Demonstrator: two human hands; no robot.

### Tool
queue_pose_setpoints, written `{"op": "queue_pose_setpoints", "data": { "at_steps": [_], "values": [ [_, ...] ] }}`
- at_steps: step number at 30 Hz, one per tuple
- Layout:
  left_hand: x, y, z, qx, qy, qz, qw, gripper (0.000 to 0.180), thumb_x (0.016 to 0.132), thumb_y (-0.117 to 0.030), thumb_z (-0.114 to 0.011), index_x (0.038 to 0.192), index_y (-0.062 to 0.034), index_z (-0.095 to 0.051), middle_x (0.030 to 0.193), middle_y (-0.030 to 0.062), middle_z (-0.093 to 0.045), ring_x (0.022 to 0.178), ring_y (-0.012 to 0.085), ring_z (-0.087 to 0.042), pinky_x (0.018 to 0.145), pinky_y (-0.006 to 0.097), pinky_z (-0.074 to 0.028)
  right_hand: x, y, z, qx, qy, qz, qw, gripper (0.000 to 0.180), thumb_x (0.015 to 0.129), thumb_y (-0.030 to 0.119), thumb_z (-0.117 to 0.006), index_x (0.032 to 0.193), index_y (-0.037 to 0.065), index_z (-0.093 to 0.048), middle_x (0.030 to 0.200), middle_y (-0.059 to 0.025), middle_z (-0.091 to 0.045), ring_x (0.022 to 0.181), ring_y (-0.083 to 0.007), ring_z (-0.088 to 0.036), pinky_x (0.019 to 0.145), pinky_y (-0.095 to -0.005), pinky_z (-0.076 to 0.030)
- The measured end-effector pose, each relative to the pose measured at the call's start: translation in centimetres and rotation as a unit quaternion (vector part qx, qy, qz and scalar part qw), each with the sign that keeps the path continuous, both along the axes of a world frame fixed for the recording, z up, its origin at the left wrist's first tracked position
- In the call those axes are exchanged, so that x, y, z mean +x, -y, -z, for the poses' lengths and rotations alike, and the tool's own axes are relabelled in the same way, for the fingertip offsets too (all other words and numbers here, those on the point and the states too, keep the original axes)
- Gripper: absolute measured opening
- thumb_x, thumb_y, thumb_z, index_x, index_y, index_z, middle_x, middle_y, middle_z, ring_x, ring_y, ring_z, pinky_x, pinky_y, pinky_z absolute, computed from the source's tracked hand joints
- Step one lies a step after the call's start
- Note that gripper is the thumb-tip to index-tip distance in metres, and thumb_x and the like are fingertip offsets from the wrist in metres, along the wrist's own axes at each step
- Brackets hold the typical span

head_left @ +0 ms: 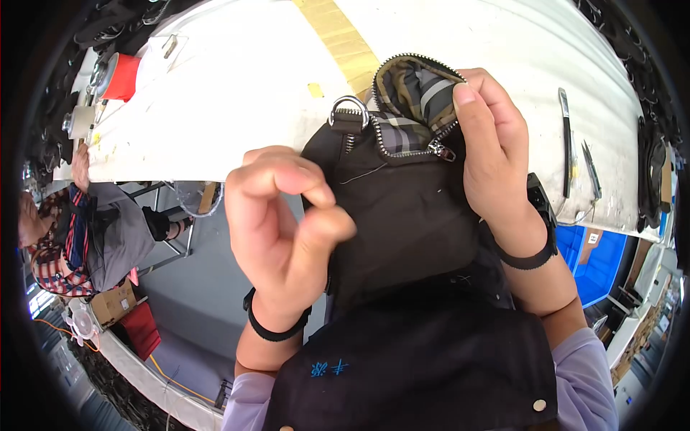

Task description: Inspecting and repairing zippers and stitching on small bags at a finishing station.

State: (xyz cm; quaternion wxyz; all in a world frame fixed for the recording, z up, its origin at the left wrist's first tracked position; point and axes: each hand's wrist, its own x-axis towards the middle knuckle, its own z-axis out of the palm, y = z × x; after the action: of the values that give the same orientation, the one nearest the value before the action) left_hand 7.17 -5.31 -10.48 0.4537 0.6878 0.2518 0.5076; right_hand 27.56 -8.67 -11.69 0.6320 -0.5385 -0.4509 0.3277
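Observation:
A small black bag [402,223] stands in front of me over the table's near edge, its zipped top partly open. Plaid lining [404,135] shows inside the metal zipper, whose pull [441,149] hangs at the front. My right hand [496,144] pinches the raised zippered flap between thumb and fingers. Left of the opening, a metal D-ring [350,113] sits on a short black tab. My left hand [280,223] is closed in a pinch before the bag's left side; what its fingertips hold, if anything, I cannot make out. A loose thread [363,174] lies across the bag front.
A white-covered table [237,86] carries yellow tape [338,32], a red spool [122,77] far left, and a knife-like tool [566,144] with tweezers [591,170] at right. A blue bin [600,266] sits below right. Another person [108,237] sits at left.

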Motion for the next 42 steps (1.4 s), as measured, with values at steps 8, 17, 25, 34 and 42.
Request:
{"op": "queue_pose_setpoints", "data": {
  "at_steps": [8, 17, 25, 34, 42],
  "values": [
    [0.9, 0.7, -1.1, 0.226, -0.322, -0.165, 0.905, 0.028, 0.066, -0.011, -0.084, 0.089, -0.0076, -0.068, 0.09, 0.0061, -0.057, 0.087, 0.0238, -0.053, 0.074, 0.033, -0.043, 0.1, -0.1, 0.0, -0.006, 0.031, 0.008, 0.999, 0.015, 0.098, 0.011, -0.054, 0.087, 0.001, -0.055, 0.072, 0.0047, -0.048, 0.064, -0.0018, -0.038, 0.056, -0.0199, -0.036],
    [2.2, 0.3, -0.4, 0.301, -0.26, -0.134, 0.908, 0.011, 0.085, -0.009, -0.065, 0.085, -0.007, -0.055, 0.087, 0.0049, -0.06, 0.086, 0.0255, -0.054, 0.082, 0.035, -0.04, 0.0, 0.1, 0.1, 0.01, 0.016, 0.001, 1.0, 0.015, 0.097, 0.011, -0.055, 0.087, 0.001, -0.055, 0.07, 0.0044, -0.048, 0.062, -0.0015, -0.039, 0.054, -0.0195, -0.035],
    [3.1, -0.7, -0.1, 0.275, -0.241, -0.069, 0.928, 0.008, 0.093, -0.001, -0.051, 0.088, -0.0052, -0.045, 0.087, 0.0094, -0.059, 0.078, 0.0225, -0.052, 0.081, 0.032, -0.039, 0.1, 0.0, 0.1, 0.004, 0.015, -0.001, 1.0, 0.013, 0.096, 0.011, -0.056, 0.087, 0.001, -0.056, 0.07, 0.003, -0.05, 0.061, -0.0021, -0.043, 0.053, -0.0202, -0.038],
    [1.6, 0.3, 0.7, 0.156, -0.199, -0.075, 0.965, 0.016, 0.083, 0.005, -0.057, 0.086, -0.0081, -0.048, 0.081, 0.003, -0.058, 0.077, 0.0195, -0.051, 0.08, 0.032, -0.036, 0.1, -0.2, 0.1, 0.007, 0.056, 0.013, 0.998, 0.015, 0.094, 0.01, -0.058, 0.084, 0.0, -0.055, 0.071, 0.0008, -0.051, 0.061, -0.004, -0.046, 0.054, -0.0212, -0.039],
    [-0.4, 1.4, -0.9, -0.017, -0.083, -0.06, 0.995, 0.016, 0.083, -0.005, -0.069, 0.088, -0.005, -0.054, 0.082, 0.0054, -0.058, 0.076, 0.0195, -0.052, 0.072, 0.03, -0.042, 0.1, -0.2, 0.2, 0.004, 0.028, 0.008, 1.0, 0.014, 0.095, 0.011, -0.058, 0.086, 0.0, -0.056, 0.067, 0.0021, -0.051, 0.058, -0.0028, -0.046, 0.052, -0.0208, -0.039]
  ]
}}
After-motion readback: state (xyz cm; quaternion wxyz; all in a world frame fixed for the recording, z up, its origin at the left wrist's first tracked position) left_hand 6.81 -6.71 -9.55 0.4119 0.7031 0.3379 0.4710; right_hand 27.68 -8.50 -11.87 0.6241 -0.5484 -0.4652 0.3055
